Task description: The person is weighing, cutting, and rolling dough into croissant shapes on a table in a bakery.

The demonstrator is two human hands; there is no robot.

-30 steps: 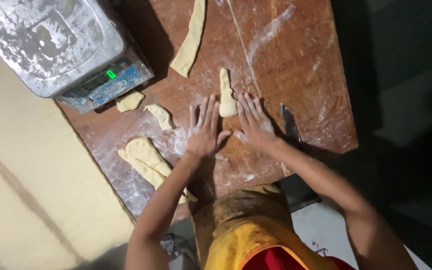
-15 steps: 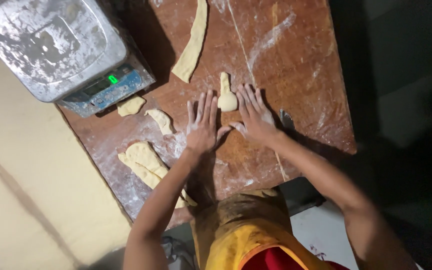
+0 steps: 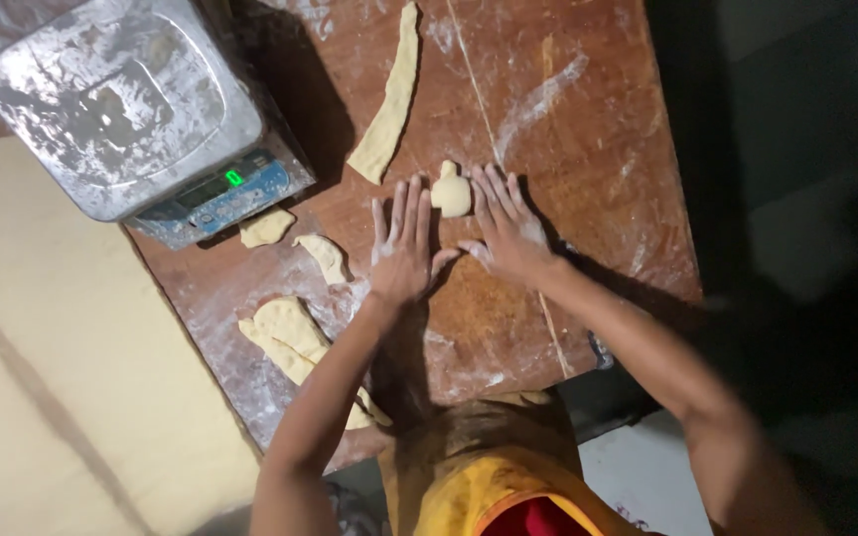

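Dough piece (image 3: 451,192), small and pale, is lying on the floured wooden board (image 3: 588,149), to the right of the scale (image 3: 141,114). Left hand (image 3: 404,248) and right hand (image 3: 503,228) are resting flat beside it, fingers spread, gripping nothing. A long dough strip (image 3: 389,99) is lying between scale and piece.

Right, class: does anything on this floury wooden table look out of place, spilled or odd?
Nothing is damaged or spilled. Flour smears the table and scale. Dough scraps lie scattered near the left hand; both hands flank a small dough piece.
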